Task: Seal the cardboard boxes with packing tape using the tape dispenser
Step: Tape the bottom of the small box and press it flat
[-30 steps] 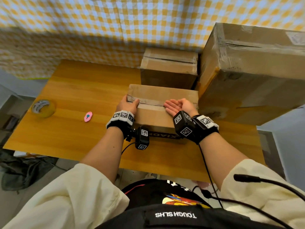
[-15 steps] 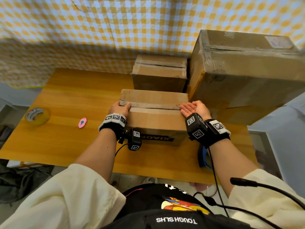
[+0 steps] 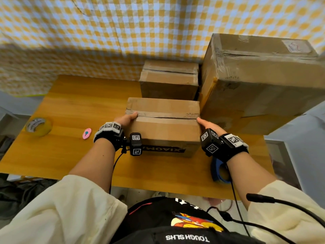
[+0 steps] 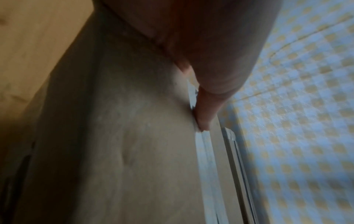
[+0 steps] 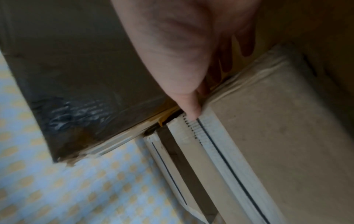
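Observation:
A small cardboard box [image 3: 163, 128] sits mid-table with a strip of tape [image 3: 163, 115] along its top seam. My left hand [image 3: 125, 119] lies against the box's left end, thumb [image 4: 206, 112] straight on the top edge at the tape's end. My right hand [image 3: 204, 123] is flat against the right end, thumb [image 5: 191, 109] on the serrated tape end, fingers down in the gap beside the large box [image 5: 76, 60]. Both hands press and hold nothing. The blue tape dispenser [image 3: 219, 171] lies on the table under my right wrist.
A second small box [image 3: 168, 78] stands behind the first, and the large box [image 3: 260, 76] fills the table's right side, close to my right hand. A yellow tape roll [image 3: 38, 126] and a pink cutter [image 3: 86, 133] lie at the left of the wooden table [image 3: 79, 103].
My right hand has slid along the taped seam from the middle to the box's right end and turned down onto the side. The left hand has stayed at the left end.

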